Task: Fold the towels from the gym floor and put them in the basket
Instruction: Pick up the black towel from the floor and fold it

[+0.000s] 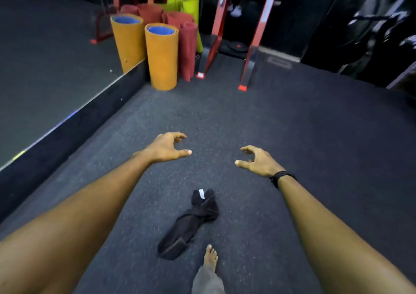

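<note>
A dark crumpled towel with a small white tag lies on the speckled gym floor, just ahead of my bare foot. Both arms reach forward above it. My left hand hangs over the floor beyond the towel, fingers curled and apart, holding nothing. My right hand, with a black band at the wrist, is likewise open and empty. The two hands are apart from each other and from the towel. No basket is in view.
Rolled mats stand upright at the back: an orange one, dark red ones and yellow-green ones. A mirror wall runs along the left. Red frame legs stand behind, dark gym machines at right.
</note>
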{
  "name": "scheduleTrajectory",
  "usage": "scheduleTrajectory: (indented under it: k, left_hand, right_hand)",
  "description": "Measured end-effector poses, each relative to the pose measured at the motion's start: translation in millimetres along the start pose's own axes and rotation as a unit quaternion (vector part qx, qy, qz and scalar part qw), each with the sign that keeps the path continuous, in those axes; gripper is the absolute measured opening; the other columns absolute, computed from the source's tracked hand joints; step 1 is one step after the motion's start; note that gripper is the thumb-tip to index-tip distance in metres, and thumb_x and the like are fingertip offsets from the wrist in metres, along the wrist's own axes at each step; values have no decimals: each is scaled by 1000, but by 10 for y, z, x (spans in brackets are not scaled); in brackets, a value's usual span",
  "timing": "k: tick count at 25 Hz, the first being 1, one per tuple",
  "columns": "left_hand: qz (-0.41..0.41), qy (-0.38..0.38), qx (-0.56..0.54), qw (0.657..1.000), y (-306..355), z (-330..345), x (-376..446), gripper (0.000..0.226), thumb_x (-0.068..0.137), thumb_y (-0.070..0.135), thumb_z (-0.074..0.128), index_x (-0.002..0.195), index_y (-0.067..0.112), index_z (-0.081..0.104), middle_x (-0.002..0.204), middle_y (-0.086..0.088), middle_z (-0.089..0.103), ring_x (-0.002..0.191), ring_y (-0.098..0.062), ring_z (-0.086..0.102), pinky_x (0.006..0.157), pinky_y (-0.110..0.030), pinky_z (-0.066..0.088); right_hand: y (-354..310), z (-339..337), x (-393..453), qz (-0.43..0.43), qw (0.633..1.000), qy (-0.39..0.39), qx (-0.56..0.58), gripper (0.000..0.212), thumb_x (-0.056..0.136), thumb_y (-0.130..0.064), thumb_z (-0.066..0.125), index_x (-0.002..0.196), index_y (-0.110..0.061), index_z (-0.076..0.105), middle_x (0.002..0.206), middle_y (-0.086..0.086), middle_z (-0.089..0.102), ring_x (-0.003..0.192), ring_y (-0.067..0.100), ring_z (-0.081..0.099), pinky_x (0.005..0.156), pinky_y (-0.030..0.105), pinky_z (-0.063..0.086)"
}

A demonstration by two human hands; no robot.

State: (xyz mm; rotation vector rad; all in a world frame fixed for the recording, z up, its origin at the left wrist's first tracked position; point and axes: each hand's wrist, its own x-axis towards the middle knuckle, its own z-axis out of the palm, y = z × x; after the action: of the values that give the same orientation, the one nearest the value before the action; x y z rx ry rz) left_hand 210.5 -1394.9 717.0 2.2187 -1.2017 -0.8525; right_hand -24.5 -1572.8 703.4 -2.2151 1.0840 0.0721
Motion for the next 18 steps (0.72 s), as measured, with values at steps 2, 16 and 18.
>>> scheduleTrajectory:
  k: [2, 16, 18]
  left_hand:
    - [-38, -22, -3, 999, -202, 173, 391, 70, 80, 41, 73, 138, 12, 48, 136, -10, 55, 126, -22, 52, 107, -33, 38]
    - [-150, -214, -5, 965, -3059, 2912, 3115, 73, 82, 43, 70, 143, 18, 39, 143, -1, 47, 130, -21, 47, 110, -39, 38]
    - [-162, -233, -27, 959, -3433, 3386, 3287, 72, 81, 39, 72, 142, 17, 41, 141, -1, 48, 129, -21, 47, 110, -39, 37]
  right_hand:
    - [160, 269, 505, 9, 999, -45, 4, 62, 83, -39, 70, 135, -13, 48, 138, 6, 50, 120, 22, 54, 96, 33, 44]
    - [2512, 3865, 3101, 131, 962, -238, -25, 48, 93, -29, 58, 135, -11, 45, 139, 10, 47, 125, 27, 47, 102, 35, 41]
    - [2836, 4361, 3254, 149, 955, -255, -30, 50, 93, -30, 58, 137, -11, 43, 141, 11, 44, 126, 29, 46, 103, 38, 40]
